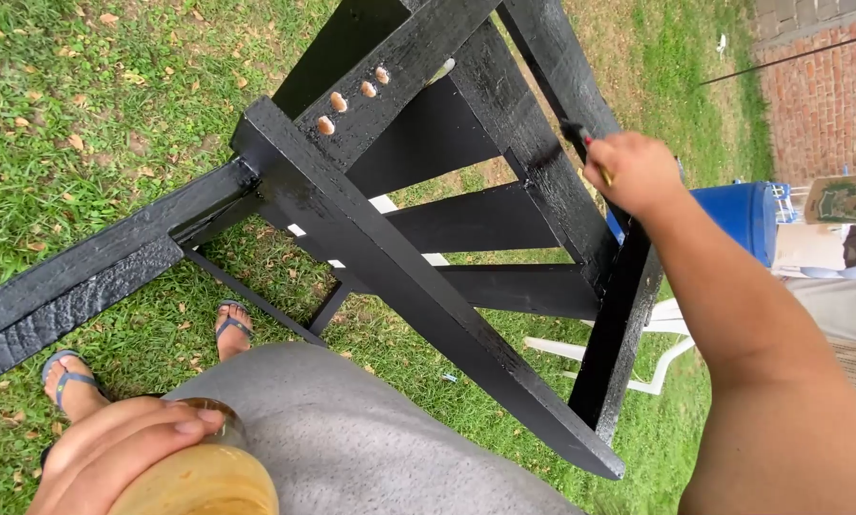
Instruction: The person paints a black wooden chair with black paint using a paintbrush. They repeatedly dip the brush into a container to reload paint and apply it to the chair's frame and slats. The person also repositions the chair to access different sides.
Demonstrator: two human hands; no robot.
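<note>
Nearest the camera, the left hand (113,453) is wrapped around a jar (204,477) of yellowish-brown liquid, held low over the grey shirt (351,439), with 2 feet in blue sandals (70,377) on the grass (75,105) below. Farther out, the right hand (638,172) is closed on a thin brush (580,141), its dark tip touching a slanted plank of the black wooden frame (399,277), which carries 4 pale round plugs (351,95). Beyond stand a white plastic chair (657,367), a blue barrel (742,215) and a brick wall (819,105).
</note>
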